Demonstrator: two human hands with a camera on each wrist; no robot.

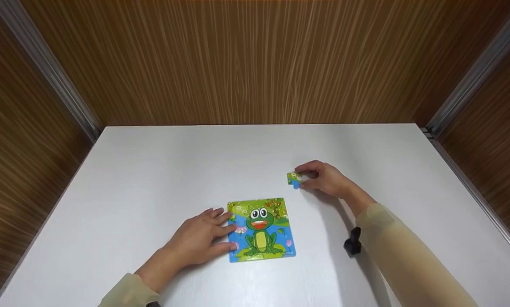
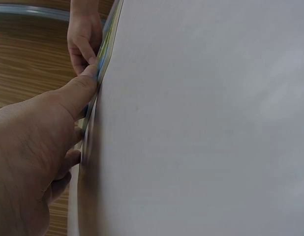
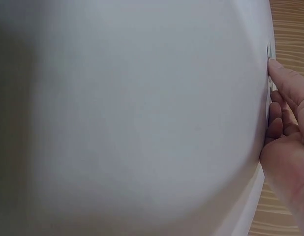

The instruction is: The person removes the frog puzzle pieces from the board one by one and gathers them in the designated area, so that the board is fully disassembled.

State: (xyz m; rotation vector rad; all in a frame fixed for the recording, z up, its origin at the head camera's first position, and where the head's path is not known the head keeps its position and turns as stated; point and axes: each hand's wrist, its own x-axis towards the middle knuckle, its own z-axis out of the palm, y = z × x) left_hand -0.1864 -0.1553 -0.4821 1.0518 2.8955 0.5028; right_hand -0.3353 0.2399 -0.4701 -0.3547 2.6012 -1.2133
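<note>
A square frog puzzle (image 1: 261, 238) in green and blue lies flat on the white table. My left hand (image 1: 201, 238) rests at its left side, fingers spread and fairly straight, the tips over the edge. Seen edge-on in the left wrist view, the puzzle (image 2: 108, 46) has the left thumb lying along it. Beyond the puzzle's upper right corner, my right hand (image 1: 325, 179) pinches a small green and blue puzzle piece (image 1: 294, 179) between thumb and forefinger, low over the table. In the right wrist view the right hand's fingers (image 3: 285, 81) are at the table surface, and the piece shows only as a thin edge.
The white table (image 1: 174, 166) is bounded at the back by a wood-grain panel (image 1: 255, 64). Similar panels with metal strips (image 1: 46, 64) stand on both sides. A black device (image 1: 353, 245) sits at the right wrist, beside the pale sleeve (image 1: 408, 256).
</note>
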